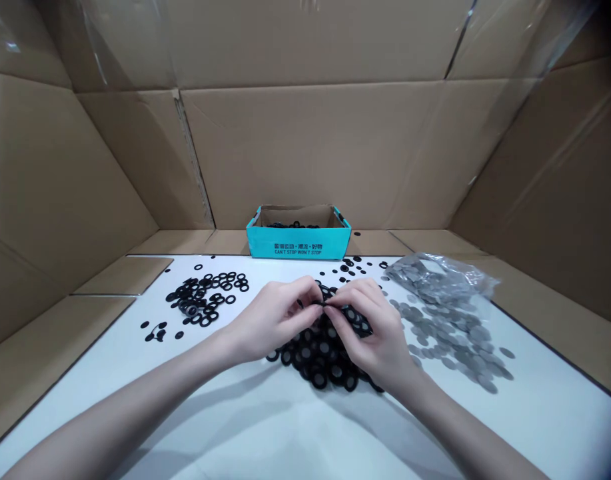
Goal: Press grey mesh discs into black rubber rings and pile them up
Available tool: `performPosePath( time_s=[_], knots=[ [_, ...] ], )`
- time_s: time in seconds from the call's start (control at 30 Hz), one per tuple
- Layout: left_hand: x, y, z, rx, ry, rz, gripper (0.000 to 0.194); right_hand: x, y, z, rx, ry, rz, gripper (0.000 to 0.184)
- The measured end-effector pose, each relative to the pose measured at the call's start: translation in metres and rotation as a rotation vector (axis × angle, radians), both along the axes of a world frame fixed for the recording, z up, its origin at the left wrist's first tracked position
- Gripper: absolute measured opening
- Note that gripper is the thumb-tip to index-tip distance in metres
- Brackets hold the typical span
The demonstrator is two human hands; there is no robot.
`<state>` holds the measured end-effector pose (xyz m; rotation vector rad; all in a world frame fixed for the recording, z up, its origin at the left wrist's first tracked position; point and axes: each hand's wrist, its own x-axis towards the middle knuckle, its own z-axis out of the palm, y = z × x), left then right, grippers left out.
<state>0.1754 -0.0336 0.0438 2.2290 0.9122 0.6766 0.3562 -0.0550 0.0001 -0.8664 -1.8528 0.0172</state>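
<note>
Both hands meet above a heap of black rings with grey centres [319, 363] in the middle of the white table. My left hand [280, 317] is closed in a pinch, thumb and forefinger on a small black ring [325, 305]. From the other side my right hand [368, 323] pinches the same ring, its fingertips nearly touching those of the left. The fingers cover most of the ring, so its centre cannot be made out. Part of the heap is hidden behind the hands.
Loose black rings [205, 297] lie at the left. Grey discs [460, 337] spread at the right before a clear plastic bag [440, 277] of more discs. A turquoise box [299, 242] with black pieces stands at the back. Cardboard walls [315, 153] surround the table [225, 427].
</note>
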Motion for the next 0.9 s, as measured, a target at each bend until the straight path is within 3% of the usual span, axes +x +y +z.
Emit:
performPosePath(
  time_s=[0.1, 0.2, 0.33, 0.47, 0.57, 0.73, 0.9],
  knots=[
    [0.001, 0.001, 0.000, -0.020, -0.028, -0.017, 0.010, 0.000, -0.001, 0.000, 0.032, -0.007, -0.013, 0.013],
    [0.000, 0.003, -0.001, -0.028, -0.076, -0.017, 0.010, 0.000, 0.000, -0.001, -0.041, 0.058, 0.002, 0.011],
    [-0.002, 0.004, -0.003, 0.034, -0.176, -0.077, 0.017, 0.001, 0.002, -0.001, -0.347, 0.276, 0.073, 0.014],
    [-0.003, 0.005, -0.002, 0.260, -0.155, -0.084, 0.016, 0.001, 0.004, 0.001, -0.674, 0.460, 0.287, 0.029],
    [-0.005, 0.004, 0.001, 0.353, -0.103, -0.093, 0.014, 0.001, 0.004, 0.003, -0.814, 0.559, 0.432, 0.032],
    [-0.008, 0.002, 0.004, 0.426, 0.011, -0.092, 0.017, 0.001, 0.002, 0.003, -0.920, 0.599, 0.534, 0.024],
    [-0.009, 0.005, 0.001, 0.469, 0.045, -0.124, 0.017, 0.001, 0.004, -0.001, -0.923, 0.539, 0.493, 0.027]
  ],
)
